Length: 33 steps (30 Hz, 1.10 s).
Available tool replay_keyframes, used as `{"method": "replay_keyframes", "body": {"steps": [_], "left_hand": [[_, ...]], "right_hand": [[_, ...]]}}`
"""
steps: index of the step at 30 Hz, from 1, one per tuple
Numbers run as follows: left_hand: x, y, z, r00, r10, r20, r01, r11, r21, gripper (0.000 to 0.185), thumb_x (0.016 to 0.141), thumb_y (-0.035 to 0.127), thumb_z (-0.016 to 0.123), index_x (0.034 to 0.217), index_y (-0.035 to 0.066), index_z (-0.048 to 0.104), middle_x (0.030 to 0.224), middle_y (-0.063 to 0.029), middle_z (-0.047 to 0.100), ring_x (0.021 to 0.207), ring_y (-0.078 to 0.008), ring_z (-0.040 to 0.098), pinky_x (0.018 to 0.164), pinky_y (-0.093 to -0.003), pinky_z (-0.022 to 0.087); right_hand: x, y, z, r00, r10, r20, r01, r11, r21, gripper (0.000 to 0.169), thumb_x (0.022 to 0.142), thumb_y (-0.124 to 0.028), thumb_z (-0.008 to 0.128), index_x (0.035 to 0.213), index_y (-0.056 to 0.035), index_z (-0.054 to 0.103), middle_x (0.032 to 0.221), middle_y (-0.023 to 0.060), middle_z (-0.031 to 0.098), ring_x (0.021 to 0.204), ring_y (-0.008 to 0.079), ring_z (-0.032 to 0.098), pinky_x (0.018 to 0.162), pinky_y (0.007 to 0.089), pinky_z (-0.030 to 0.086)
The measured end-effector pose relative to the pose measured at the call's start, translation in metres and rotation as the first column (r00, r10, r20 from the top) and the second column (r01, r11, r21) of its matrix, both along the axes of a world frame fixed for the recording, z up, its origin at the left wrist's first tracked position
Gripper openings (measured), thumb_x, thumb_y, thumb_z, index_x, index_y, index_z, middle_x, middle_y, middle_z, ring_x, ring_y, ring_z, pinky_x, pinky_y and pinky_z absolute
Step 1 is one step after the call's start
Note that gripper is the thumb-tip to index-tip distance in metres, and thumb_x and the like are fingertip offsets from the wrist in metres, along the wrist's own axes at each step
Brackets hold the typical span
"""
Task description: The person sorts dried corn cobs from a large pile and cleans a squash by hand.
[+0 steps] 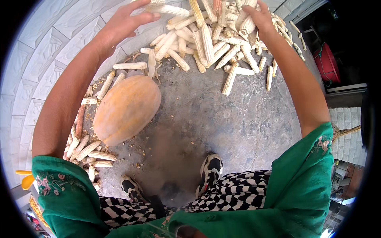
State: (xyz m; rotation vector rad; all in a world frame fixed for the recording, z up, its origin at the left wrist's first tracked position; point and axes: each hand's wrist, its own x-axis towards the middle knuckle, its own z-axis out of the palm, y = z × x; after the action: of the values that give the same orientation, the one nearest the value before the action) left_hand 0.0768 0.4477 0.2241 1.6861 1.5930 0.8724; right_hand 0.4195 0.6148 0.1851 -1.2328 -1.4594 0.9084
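Note:
At the top left, my left hand [128, 22] is spread, its thumb and fingers apart, beside pale corn cobs near the tiled wall. My right hand [258, 17] reaches the top of a heap of bare corn cobs [205, 38]; its fingers lie against a pale cob or husk [247, 25], and whether they grip it is unclear. A reddish cob [217, 6] stands out in the heap. A large orange-tan pumpkin [128, 110] lies on the floor, below my left hand.
More cobs [86, 148] and loose kernels lie along the white tiled wall [44, 74] at the left. My shoes [211, 169] rest on the grey concrete floor [238, 119]. A red tub [327, 64] and a straw broom [342, 131] are at the right.

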Motion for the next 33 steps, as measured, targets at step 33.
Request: {"method": "replay_keyframes", "body": {"steps": [33], "left_hand": [[-0.279,-0.339,-0.106,0.783,-0.102,-0.614,-0.385,0.696,-0.606,0.083,0.066,0.026,0.074,0.136,0.015,0.031,0.139,-0.0158,0.03,0.127,-0.0371,0.031,0.107,-0.0488,0.025]], "right_hand": [[-0.192,-0.061,-0.031,0.639,0.692,0.335,-0.51,0.708,-0.489,0.055,0.086,-0.036,0.054,0.135,-0.0154,0.04,0.12,0.0078,0.054,0.091,0.011,0.057,0.08,0.0243,0.044]]}}
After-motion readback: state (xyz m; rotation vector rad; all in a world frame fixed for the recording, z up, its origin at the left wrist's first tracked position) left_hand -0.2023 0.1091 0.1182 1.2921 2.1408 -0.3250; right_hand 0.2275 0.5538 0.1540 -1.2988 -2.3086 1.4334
